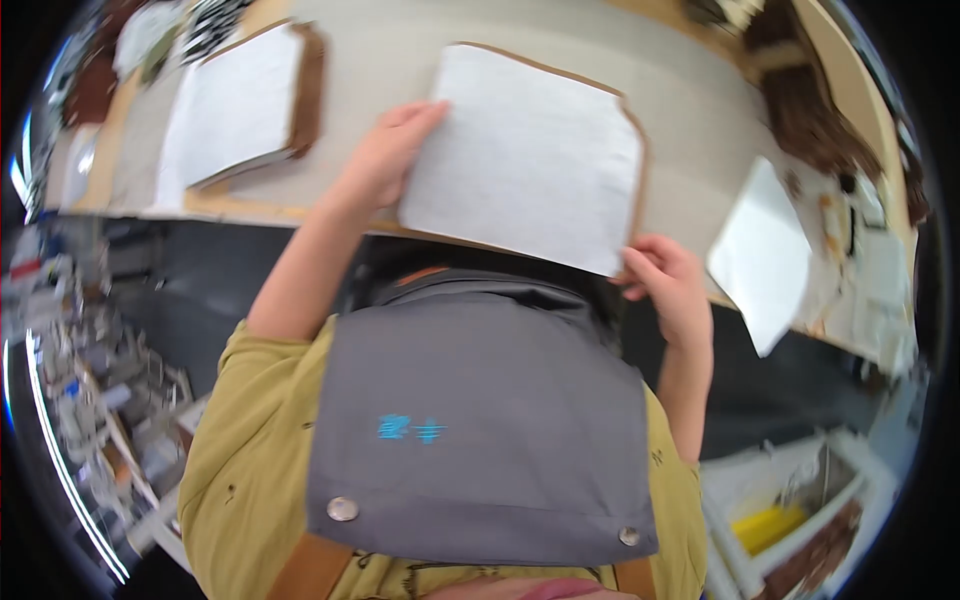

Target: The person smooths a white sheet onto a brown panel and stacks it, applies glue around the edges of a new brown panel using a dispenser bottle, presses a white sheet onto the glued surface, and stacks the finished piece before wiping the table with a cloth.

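Observation:
A flat white panel with a thin brown edge [530,160], perhaps leather with a white lining, lies at the table's front and overhangs it slightly. My left hand [395,150] grips its left side, thumb on the white face and the other fingers mostly hidden beneath. At the lower right corner, my right hand [668,280] pinches the panel between thumb and fingers. Left of my left hand sits a stack of similar white-faced pieces with brown edges [250,95]. A loose white sheet [762,255] hangs partly over the table edge, right of my right hand.
The grey-topped work table [375,50] has a wooden front edge. Dark brown material [815,100] is piled at the back right, near small tools and containers. Below right stands a white bin [735,545] with something yellow [770,528] inside. Shelving with clutter [110,400] is at lower left.

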Demonstrator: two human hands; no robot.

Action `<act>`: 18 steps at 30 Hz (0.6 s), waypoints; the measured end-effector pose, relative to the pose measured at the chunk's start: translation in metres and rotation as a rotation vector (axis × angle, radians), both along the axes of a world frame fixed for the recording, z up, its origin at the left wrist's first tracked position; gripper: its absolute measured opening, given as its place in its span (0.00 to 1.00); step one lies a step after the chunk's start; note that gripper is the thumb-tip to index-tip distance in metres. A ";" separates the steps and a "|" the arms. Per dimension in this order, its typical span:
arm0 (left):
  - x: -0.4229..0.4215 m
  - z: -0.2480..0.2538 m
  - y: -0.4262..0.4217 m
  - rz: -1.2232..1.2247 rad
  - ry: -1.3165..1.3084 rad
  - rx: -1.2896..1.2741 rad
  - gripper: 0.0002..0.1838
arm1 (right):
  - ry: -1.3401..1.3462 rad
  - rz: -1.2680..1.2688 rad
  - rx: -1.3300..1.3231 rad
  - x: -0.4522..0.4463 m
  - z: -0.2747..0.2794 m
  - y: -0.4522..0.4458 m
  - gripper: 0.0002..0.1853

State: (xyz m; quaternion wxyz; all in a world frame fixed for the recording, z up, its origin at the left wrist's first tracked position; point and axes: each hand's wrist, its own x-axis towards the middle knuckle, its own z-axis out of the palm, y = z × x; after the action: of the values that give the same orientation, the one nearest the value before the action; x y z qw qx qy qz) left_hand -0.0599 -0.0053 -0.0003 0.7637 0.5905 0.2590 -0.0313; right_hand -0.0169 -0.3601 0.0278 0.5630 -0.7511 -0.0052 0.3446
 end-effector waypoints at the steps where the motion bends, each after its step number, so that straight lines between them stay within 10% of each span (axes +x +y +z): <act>1: -0.001 0.002 0.000 0.015 -0.004 -0.052 0.21 | 0.011 -0.004 -0.010 0.002 -0.001 0.000 0.11; 18: -0.075 0.029 -0.002 -0.149 0.253 0.104 0.15 | 0.096 -0.133 0.139 0.006 -0.009 0.001 0.09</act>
State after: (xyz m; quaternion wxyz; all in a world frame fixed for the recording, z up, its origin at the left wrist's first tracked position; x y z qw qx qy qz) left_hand -0.1347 -0.0069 0.0287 0.6889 0.6382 0.3099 -0.1488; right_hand -0.0106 -0.3593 0.0184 0.6351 -0.6915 0.0476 0.3409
